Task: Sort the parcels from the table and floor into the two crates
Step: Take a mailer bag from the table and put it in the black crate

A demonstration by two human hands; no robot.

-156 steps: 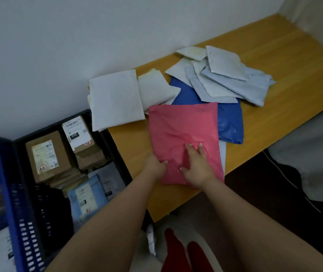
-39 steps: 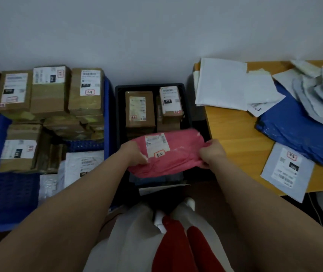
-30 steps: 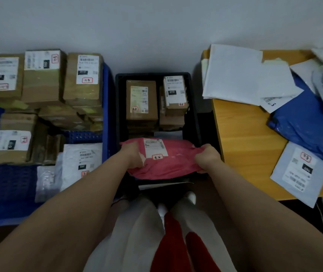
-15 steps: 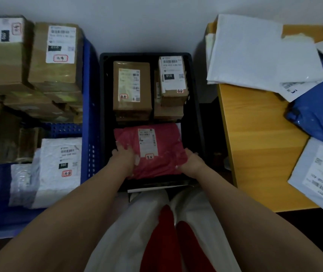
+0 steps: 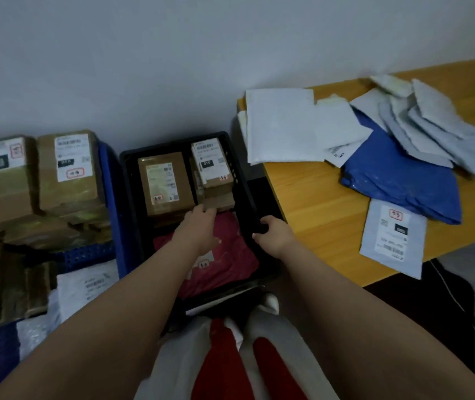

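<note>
Down in the black crate (image 5: 132, 180) the pink parcel (image 5: 230, 267) lies flat (label up) below two brown boxes (image 5: 164, 183), the left hand (image 5: 201, 226) reaching over it with fingers extended, while the right hand (image 5: 271, 232) curls around the crate's right rim.

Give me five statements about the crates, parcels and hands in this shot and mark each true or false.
1. The pink mailer lies inside the black crate. True.
2. The left hand reaches over the pink mailer toward the cardboard boxes at the back of the black crate. True.
3. The right hand grips the blue mailer. False: it is at the black crate's right rim, and the blue mailer lies untouched on the table.
4. The blue crate holds only soft mailers. False: it holds stacked cardboard boxes too.
5. A grey labelled mailer overhangs the table's near edge. True.
</note>
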